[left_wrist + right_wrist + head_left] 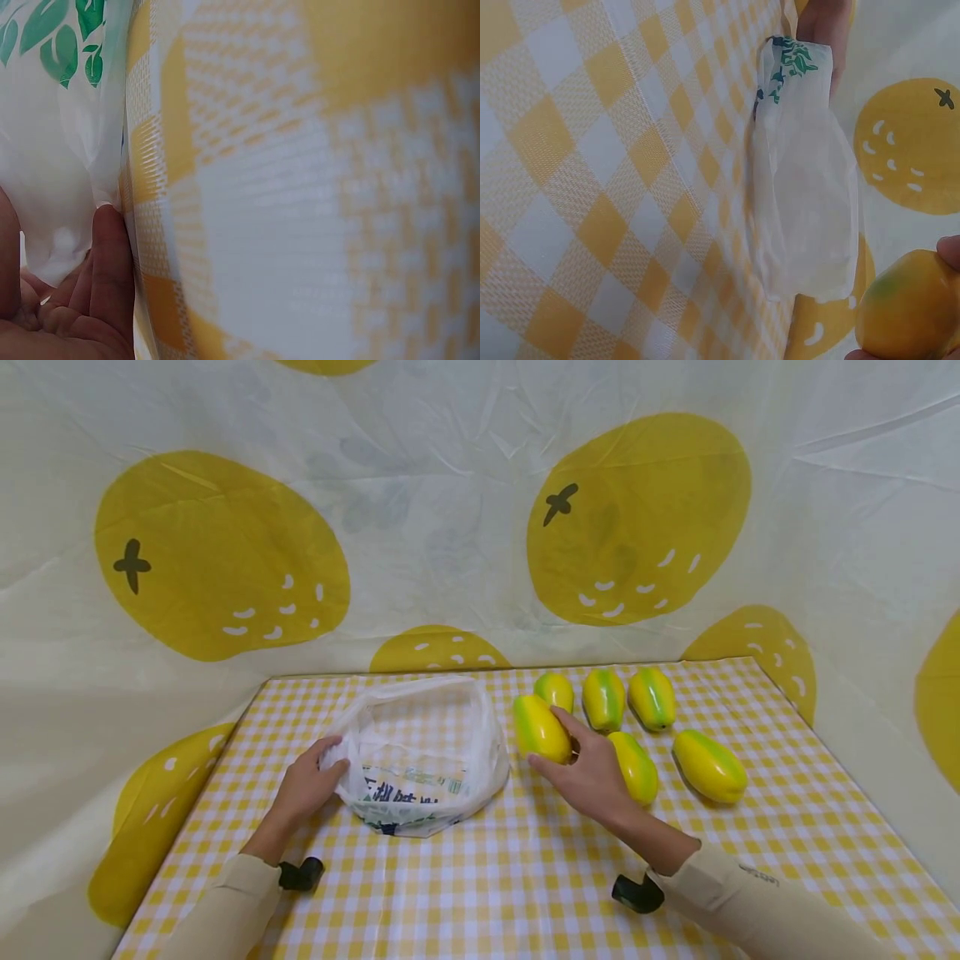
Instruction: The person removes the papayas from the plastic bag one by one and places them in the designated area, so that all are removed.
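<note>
A thin white plastic bag (491,752) with printed characters and green leaves lies on the table with its mouth spread open. My left hand (309,781) pinches the bag's left rim; in the left wrist view the film runs between thumb and fingers (112,277). Between the thumb and fingers of my right hand (588,772) is a yellow papaya (542,729) with a green stripe, just right of the bag. That papaya (907,307) shows at the lower right of the right wrist view, gripped at its sides. A second papaya (636,768) is partly hidden behind the right hand.
Further papayas lie to the right: one at the back (555,689) partly behind the held one, two more beside it, and one (708,766) nearer the right edge. A yellow-and-white checked cloth (465,893) covers the table. Fruit-printed sheeting (442,527) hangs behind and at both sides.
</note>
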The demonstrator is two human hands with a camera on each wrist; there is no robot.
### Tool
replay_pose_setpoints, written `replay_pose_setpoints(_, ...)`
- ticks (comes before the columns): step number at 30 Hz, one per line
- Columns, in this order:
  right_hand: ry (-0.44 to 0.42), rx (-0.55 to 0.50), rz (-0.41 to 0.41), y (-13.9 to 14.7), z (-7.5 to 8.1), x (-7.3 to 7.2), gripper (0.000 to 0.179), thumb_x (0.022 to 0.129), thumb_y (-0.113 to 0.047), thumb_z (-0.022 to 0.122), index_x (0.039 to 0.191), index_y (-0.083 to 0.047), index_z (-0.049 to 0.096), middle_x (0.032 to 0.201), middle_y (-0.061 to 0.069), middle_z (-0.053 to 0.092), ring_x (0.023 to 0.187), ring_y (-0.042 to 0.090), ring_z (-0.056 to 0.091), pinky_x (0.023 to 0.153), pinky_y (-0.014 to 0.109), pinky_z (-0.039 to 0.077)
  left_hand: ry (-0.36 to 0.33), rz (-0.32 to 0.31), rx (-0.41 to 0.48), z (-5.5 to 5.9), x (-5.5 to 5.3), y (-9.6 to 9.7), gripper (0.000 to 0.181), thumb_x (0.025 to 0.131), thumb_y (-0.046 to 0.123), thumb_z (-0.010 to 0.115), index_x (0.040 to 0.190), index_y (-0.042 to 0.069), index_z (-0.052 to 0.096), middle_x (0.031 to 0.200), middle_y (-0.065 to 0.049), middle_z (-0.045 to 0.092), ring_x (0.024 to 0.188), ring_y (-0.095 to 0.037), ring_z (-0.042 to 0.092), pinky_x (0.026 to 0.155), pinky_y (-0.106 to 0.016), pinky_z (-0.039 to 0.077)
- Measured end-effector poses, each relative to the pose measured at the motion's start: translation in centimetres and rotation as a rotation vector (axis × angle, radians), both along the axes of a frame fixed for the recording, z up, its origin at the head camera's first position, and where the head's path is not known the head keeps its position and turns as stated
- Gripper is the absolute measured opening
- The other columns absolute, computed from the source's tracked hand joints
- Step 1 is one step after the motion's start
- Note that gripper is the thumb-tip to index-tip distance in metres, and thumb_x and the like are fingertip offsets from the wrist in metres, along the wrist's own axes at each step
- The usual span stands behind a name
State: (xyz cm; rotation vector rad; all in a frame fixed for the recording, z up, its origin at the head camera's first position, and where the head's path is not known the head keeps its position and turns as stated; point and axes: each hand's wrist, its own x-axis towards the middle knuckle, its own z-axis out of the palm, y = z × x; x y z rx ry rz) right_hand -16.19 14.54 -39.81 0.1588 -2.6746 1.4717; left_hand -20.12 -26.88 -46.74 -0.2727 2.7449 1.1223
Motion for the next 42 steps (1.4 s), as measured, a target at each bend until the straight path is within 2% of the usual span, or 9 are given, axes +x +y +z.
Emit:
replay_pose_setpoints(12,-0.039,0.027,-0.046,0.8,-0.2,0.2,0.077,0.090,-0.025,0.081,0.157,-0.008,0.046,0.143,0.023,0.063,0.110,0.033,0.070,0.088,0.042,0.062,-0.001,0.000,-0.001,0.1,-0.1,0.1,0.062,0.106,0.033,0.054,0.161,0.012,0.037,0.170,-0.022,0.030,0.158,-0.045,0.026,0.126,-0.064,0.027)
replay_pose_setpoints(19,-0.049,0.031,-0.059,1.1,-0.3,0.4,0.078,0.091,-0.025,0.081,0.157,-0.007,0.045,0.151,0.022,0.057,0.118,0.035,0.068,0.094,0.047,0.061,-0.001,0.002,-0.006,0.0,-0.1,0.0,0.062,0.105,0.033,0.054,0.161,0.011,0.037,0.170,-0.023,0.030,0.158,-0.045,0.027,0.126,-0.064,0.027)
replay_pose_setpoints(25,-0.050,0.051,-0.055,1.4,-0.6,0.6,0.078,0.092,-0.025,0.079,0.158,-0.006,0.043,0.152,0.023,0.056,0.119,0.035,0.067,0.093,0.046,0.061,-0.004,-0.001,-0.005,0.0,0.0,0.0,0.062,0.106,0.034,0.054,0.161,0.012,0.037,0.170,-0.023,0.029,0.158,-0.045,0.026,0.126,-0.064,0.027)
replay_pose_setpoints(33,-0.044,0.067,-0.057,1.5,-0.9,0.9,0.076,0.092,-0.021,0.079,0.157,-0.004,0.043,0.153,0.023,0.055,0.123,0.037,0.065,0.100,0.052,0.057,-0.006,-0.003,-0.001,0.0,0.0,0.0,0.062,0.106,0.035,0.054,0.162,0.013,0.037,0.170,-0.023,0.029,0.158,-0.045,0.026,0.126,-0.064,0.028)
replay_pose_setpoints(42,-0.058,0.089,-0.071,1.6,-1.2,1.1,0.077,0.092,-0.021,0.078,0.158,-0.002,0.042,0.158,0.022,0.051,0.135,0.038,0.059,0.109,0.055,0.052,-0.002,-0.001,0.004,-0.1,0.0,0.0,0.062,0.106,0.034,0.054,0.161,0.012,0.037,0.170,-0.023,0.030,0.157,-0.045,0.027,0.125,-0.064,0.029)
